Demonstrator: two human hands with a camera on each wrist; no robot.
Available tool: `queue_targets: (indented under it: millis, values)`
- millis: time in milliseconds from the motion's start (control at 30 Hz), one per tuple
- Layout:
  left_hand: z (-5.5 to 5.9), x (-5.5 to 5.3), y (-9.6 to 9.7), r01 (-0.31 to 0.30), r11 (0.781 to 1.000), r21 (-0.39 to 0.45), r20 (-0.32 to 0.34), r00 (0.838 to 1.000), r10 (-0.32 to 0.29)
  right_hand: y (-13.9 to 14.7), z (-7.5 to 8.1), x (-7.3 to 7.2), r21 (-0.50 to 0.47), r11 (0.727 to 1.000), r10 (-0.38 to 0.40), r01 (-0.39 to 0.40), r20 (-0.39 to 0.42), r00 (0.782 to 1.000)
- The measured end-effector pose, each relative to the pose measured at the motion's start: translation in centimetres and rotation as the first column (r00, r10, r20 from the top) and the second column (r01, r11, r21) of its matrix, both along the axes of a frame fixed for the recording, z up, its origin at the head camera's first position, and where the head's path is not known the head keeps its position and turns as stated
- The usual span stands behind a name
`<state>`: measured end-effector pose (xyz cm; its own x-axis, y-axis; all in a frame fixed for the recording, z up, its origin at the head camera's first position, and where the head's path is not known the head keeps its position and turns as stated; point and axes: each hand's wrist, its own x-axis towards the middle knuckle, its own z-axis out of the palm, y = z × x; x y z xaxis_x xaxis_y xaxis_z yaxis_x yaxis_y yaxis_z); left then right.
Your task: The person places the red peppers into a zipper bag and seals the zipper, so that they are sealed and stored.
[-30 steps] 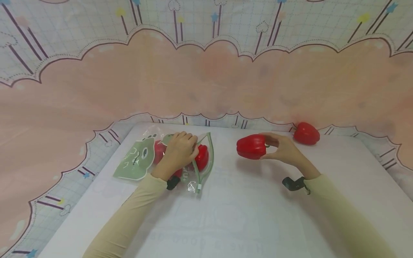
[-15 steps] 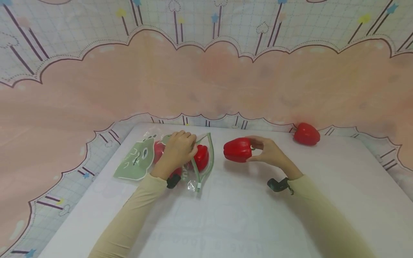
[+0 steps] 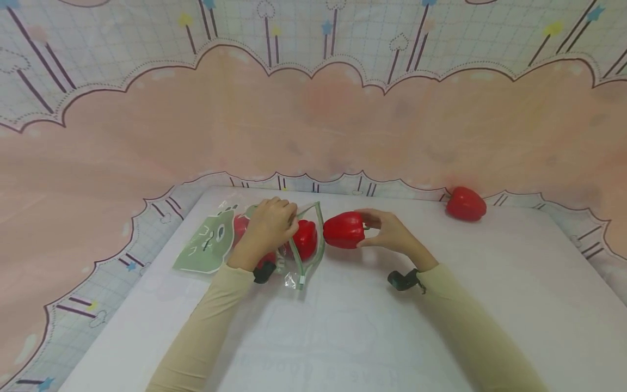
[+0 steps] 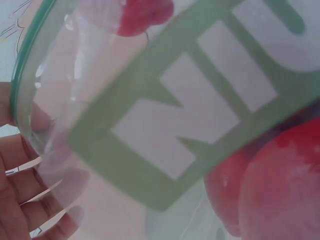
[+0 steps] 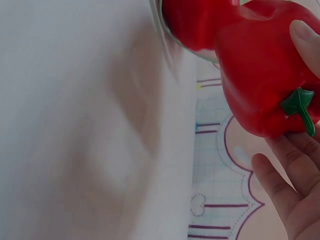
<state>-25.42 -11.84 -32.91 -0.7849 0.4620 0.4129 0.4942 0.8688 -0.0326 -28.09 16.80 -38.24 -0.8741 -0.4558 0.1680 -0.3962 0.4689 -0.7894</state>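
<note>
My left hand [image 3: 271, 227] pinches the upper edge of a clear zip bag [image 3: 204, 245] with a green cartoon print, keeping its green-rimmed mouth apart on the right. Inside the bag, just behind the mouth, lies a red bell pepper [image 3: 306, 239]; more red shows through the plastic under the left hand. In the left wrist view, the fingers show beside the green zip strip [image 4: 22, 65]. My right hand [image 3: 392, 234] grips another red bell pepper [image 3: 344, 230] by its stem end, thumb and fingers on opposite sides. Its blunt end is right at the bag's mouth.
A further red bell pepper [image 3: 465, 204] lies at the back right of the white table [image 3: 313, 337]. A patterned curtain [image 3: 313, 125] hangs behind the table's far edge. The bag's white slider [image 3: 302, 280] is at the lower end of the mouth.
My right hand has moved left with its bell pepper, from over the middle of the table to the bag's mouth. The left hand and the bag have stayed nearly still.
</note>
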Motion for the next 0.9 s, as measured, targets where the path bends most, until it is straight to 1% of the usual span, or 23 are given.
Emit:
queue_targets:
  millis: [267, 400, 600, 900]
  values:
    - [0.1, 0.1, 0.2, -0.01, 1.0, 0.019, 0.009, 1.0, 0.01, -1.4, -0.6, -0.3, 0.012, 1.0, 0.021, -0.021, 0.017, 1.0]
    - [0.0, 0.0, 0.3, 0.001, 1.0, 0.026, -0.008, 1.0, -0.001, -2.0, -0.8, -0.4, 0.011, 1.0, 0.029, -0.029, 0.023, 0.999]
    - [-0.2, -0.1, 0.3, 0.025, 0.999, 0.038, -0.035, 0.999, -0.023, -2.7, -0.6, -0.4, 0.012, 0.999, 0.03, -0.03, 0.035, 0.999]
    - [-0.3, -0.1, 0.4, 0.034, 0.999, 0.035, -0.066, 0.997, -0.032, -4.1, -0.5, -0.9, 0.001, 0.999, 0.035, -0.035, 0.05, 0.998]
